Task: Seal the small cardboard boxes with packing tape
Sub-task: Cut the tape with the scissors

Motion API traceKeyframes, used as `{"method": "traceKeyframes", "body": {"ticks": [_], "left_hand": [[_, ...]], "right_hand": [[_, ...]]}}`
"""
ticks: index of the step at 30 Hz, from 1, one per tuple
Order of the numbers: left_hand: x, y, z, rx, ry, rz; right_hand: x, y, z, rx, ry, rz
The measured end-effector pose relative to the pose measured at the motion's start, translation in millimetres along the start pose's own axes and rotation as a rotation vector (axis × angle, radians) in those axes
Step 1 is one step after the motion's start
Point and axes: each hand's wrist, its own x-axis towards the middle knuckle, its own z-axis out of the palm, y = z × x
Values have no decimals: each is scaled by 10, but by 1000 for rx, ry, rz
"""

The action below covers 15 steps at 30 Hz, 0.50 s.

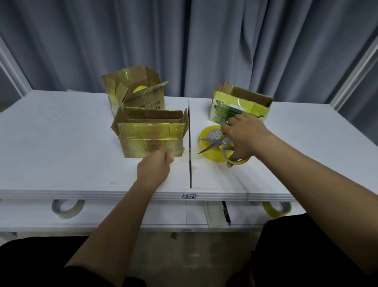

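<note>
Three small brown cardboard boxes, each already banded with yellowish clear tape and each with its top flaps standing open, sit on the white worktop (47, 141): the near box (151, 135) at centre frame, the rear box (134, 88) just behind it toward the upper centre, and the right-hand box (239, 104) beyond the dark seam that divides the worktop. None is sealed across the top, so the task appears to be at an early stage. The near box stands closest to the front edge, which suggests it is the one being readied. The left hand (155, 168) has its fingers curled at the lower front corner of that box; it touches or pinches the cardboard there, apparently to steady or draw it in, though the exact contact cannot be made out. A roll of yellow packing tape (209, 150) lies flat at centre right, and a pair of steel scissors with grey handle loops (215, 143) rests across it, both kept within reach of the working hand. The right hand (244, 136) is curled around the scissor handles, with its fingers over the roll's near rim as well. Two further tape rolls, one pale (67, 208) and one yellow (277, 209), lie on the lower shelf (19, 215) at the bottom left and bottom right of the worktop front.
</note>
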Motion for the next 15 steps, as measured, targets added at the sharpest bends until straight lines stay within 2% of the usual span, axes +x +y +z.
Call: {"method": "traceKeyframes", "body": {"ticks": [9, 15], "left_hand": [[-42, 55, -15, 165, 41, 81], [-28, 57, -40, 188, 29, 79]], "right_hand": [[411, -157, -239, -310, -58, -161], [586, -188, -239, -295, -123, -219]]}}
